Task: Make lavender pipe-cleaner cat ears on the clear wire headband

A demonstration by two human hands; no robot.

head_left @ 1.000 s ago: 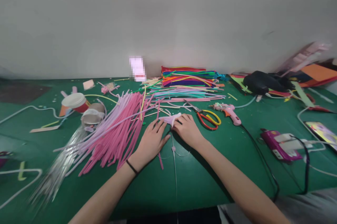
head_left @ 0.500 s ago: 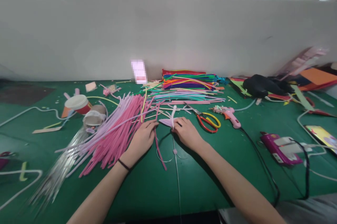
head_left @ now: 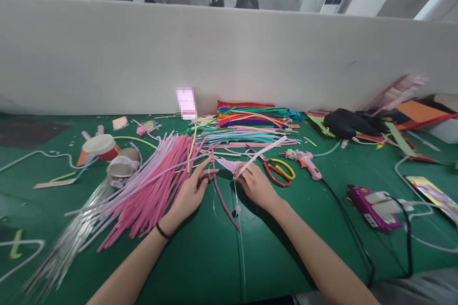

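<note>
My right hand (head_left: 255, 184) is closed on a small lilac pipe-cleaner piece (head_left: 228, 165), pinched at its base. From those fingers a pale lilac strand (head_left: 266, 152) points up and to the right. A thin pale stem (head_left: 241, 243) with a small lilac bead-like bit (head_left: 238, 209) runs down below the piece towards the table's front edge. My left hand (head_left: 191, 193) is just to the left, fingers stretched and apart. A dark pink pipe cleaner (head_left: 224, 205) and a fine thread-like loop pass by its fingertips; it does not visibly grip them.
Pink and lilac pipe cleaners (head_left: 153, 188) lie left, beside clear-wrapped wires (head_left: 64, 233). Coloured bundles (head_left: 250, 116) lie behind. Scissors (head_left: 277, 171), a pink glue gun (head_left: 304, 162) and a purple power strip (head_left: 374, 207) are right. Cups (head_left: 102, 145) stand left. A partition (head_left: 222, 57) closes off the back.
The lilac strand has swung from upright to slanting right. My left fingers have spread and lie apart from the lilac piece. The view has shifted slightly.
</note>
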